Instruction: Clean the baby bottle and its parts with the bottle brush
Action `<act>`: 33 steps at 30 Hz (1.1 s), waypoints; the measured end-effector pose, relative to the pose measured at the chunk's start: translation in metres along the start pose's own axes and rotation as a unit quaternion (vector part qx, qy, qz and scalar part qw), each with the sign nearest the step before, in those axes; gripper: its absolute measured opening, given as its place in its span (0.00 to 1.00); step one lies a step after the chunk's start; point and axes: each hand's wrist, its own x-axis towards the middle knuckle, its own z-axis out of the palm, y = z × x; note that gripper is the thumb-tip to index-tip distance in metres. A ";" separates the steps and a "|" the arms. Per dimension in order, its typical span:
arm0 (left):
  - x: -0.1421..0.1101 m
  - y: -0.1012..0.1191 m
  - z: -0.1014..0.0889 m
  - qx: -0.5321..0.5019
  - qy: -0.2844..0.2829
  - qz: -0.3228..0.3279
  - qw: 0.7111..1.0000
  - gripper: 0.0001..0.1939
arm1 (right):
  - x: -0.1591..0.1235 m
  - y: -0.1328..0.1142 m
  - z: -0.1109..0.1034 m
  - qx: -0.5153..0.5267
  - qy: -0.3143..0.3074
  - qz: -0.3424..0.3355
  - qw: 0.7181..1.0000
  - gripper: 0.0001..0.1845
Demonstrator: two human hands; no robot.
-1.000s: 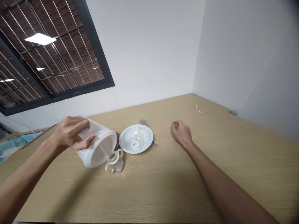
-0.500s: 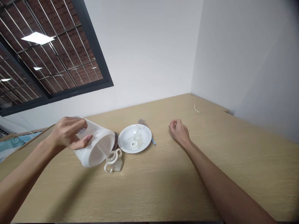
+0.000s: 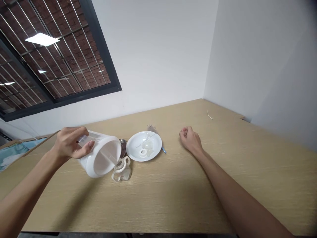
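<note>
My left hand (image 3: 70, 144) grips a translucent white plastic jug (image 3: 101, 155), tipped on its side so its mouth hangs over a small clear two-handled baby bottle (image 3: 122, 168) standing on the wooden table (image 3: 188, 191). Whether anything flows out I cannot tell. Just right of the jug lies a white plate (image 3: 144, 146) holding a white ring and clear small parts. My right hand (image 3: 190, 139) rests on the table right of the plate, curled into a loose fist with nothing visible in it.
A dark round object (image 3: 123, 143) peeks out behind the jug. A blue-tipped stick (image 3: 163, 150) lies at the plate's right edge, a small greyish tuft (image 3: 150, 127) behind it. A pale thin strip (image 3: 210, 115) lies near the far corner. White walls bound the table; a barred window (image 3: 49, 56) is up left.
The jug has tipped a little lower and closer over the baby bottle, and my left fingers have shifted on its wall. My right hand stays still.
</note>
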 end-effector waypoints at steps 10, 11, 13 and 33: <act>-0.027 0.007 -0.005 0.067 0.024 -0.096 0.993 0.14 | -0.001 -0.004 -0.005 -0.022 0.003 -0.017 1.000 0.12; -0.031 0.007 -0.006 0.066 0.024 -0.115 0.991 0.14 | -0.001 -0.005 -0.005 -0.024 0.004 -0.021 0.999 0.13; -0.038 0.006 -0.007 0.062 0.033 -0.153 0.986 0.15 | -0.001 -0.006 -0.005 -0.028 0.000 -0.033 0.999 0.14; 0.014 -0.012 -0.007 0.093 0.045 -0.283 0.953 0.16 | -0.003 -0.011 -0.006 -0.087 -0.005 -0.091 0.992 0.19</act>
